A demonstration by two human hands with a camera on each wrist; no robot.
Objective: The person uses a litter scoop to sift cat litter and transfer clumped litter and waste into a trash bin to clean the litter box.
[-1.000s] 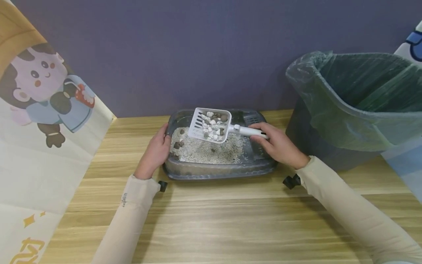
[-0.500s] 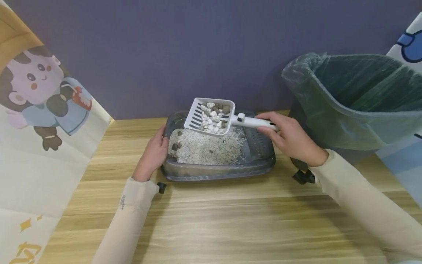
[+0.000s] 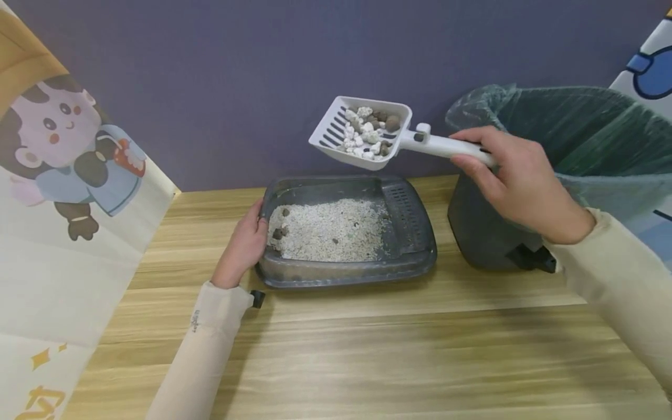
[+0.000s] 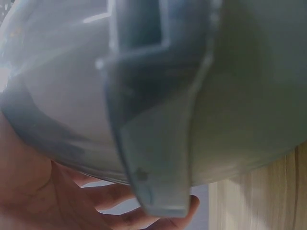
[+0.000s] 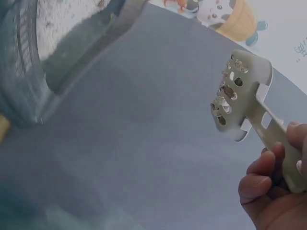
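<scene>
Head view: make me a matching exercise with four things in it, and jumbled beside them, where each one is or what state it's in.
Things:
1. Scoop
2. Left hand
3. Litter tray
4. Bin

Places and states:
A. lined with a translucent green bag
B. on the wood-grain surface, with pale litter inside
C. in the right hand, loaded with clumps
D. at the litter tray's edge

Pairs: 1-C, 2-D, 3-B, 4-A

From head: looks forward and down over tray [image 3: 341, 274]. From left wrist: faces tray closely. From right wrist: shares scoop [image 3: 438, 146] with head.
</scene>
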